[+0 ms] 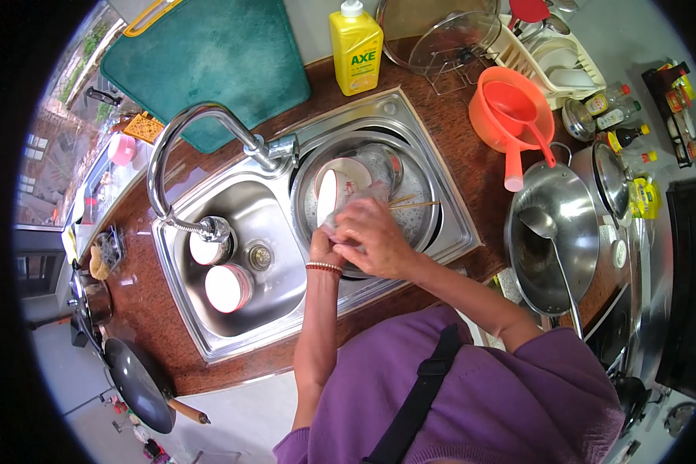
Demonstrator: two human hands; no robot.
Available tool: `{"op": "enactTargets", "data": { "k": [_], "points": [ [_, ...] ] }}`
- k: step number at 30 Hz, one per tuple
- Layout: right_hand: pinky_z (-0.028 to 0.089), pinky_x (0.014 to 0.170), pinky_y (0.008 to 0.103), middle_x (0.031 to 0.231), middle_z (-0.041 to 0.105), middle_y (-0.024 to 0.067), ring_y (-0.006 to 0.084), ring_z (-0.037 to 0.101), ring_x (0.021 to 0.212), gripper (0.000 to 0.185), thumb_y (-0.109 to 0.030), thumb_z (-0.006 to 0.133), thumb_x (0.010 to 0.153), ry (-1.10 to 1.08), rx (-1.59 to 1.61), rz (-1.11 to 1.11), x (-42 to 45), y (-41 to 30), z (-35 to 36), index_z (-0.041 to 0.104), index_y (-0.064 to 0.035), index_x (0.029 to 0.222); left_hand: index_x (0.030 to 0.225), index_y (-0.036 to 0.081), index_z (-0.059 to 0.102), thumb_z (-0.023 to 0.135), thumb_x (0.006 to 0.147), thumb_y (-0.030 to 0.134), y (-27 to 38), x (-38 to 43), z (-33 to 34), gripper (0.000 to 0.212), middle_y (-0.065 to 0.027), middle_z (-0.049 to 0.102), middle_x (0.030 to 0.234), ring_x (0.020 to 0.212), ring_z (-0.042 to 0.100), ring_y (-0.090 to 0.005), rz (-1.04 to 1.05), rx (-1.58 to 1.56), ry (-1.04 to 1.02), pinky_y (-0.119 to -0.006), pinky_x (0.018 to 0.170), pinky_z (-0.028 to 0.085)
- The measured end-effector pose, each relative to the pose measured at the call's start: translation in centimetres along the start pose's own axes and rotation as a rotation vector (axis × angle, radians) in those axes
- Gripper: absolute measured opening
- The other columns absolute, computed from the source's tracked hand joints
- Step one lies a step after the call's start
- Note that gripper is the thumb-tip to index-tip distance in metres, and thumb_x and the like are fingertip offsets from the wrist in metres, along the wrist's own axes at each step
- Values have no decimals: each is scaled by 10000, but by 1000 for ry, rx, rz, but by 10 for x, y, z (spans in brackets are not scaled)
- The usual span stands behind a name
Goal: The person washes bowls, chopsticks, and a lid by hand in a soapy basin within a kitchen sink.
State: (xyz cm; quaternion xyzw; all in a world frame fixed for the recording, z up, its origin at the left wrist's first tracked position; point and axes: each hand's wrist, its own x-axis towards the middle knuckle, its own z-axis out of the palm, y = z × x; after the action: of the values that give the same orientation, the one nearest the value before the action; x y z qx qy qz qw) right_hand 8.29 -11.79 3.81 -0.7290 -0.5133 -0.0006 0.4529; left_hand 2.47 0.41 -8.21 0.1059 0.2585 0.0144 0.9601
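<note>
My left hand (326,248), with a beaded bracelet at the wrist, grips a white bowl (327,197) tilted on edge over a metal basin (428,174). My right hand (371,238) presses a pale cloth (377,191) against it; the cloth is partly hidden by the fingers. Another red-rimmed bowl (356,169) lies in the basin's soapy water, beside chopsticks (417,203) and a shiny metal dish (390,165). Stacked bowls (228,288) and a second stack (207,249) stand in the left sink bowl (278,307), below the curved faucet (177,124).
A yellow detergent bottle (356,55) and a green cutting board (209,64) stand behind the sink. At the right are a red plastic ladle (513,104), a dish rack (588,64) and a wok (522,261) holding a metal ladle (539,223). A dark pan (136,383) is at lower left.
</note>
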Motion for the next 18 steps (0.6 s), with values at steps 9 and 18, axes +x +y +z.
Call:
{"op": "enactTargets", "data": {
  "k": [9, 18],
  "points": [
    [297, 908, 494, 1177, 443, 68, 322, 362, 1123, 269, -298, 562, 727, -31, -306, -203, -16, 58, 36, 578, -156, 955, 1257, 86, 324, 341, 896, 307, -21, -3, 9, 423, -77, 399, 1257, 1113, 431, -221, -70, -288, -188, -323, 928, 380],
    [431, 665, 243, 701, 589, 35, 139, 570, 704, 298, -283, 470, 804, -147, 543, 653, 19, 120, 32, 581, -22, 713, 1240, -34, 272, 315, 781, 43, -7, -16, -11, 467, -247, 403, 1182, 1010, 465, -436, -347, -107, 94, -436, 767, 504]
  ]
}}
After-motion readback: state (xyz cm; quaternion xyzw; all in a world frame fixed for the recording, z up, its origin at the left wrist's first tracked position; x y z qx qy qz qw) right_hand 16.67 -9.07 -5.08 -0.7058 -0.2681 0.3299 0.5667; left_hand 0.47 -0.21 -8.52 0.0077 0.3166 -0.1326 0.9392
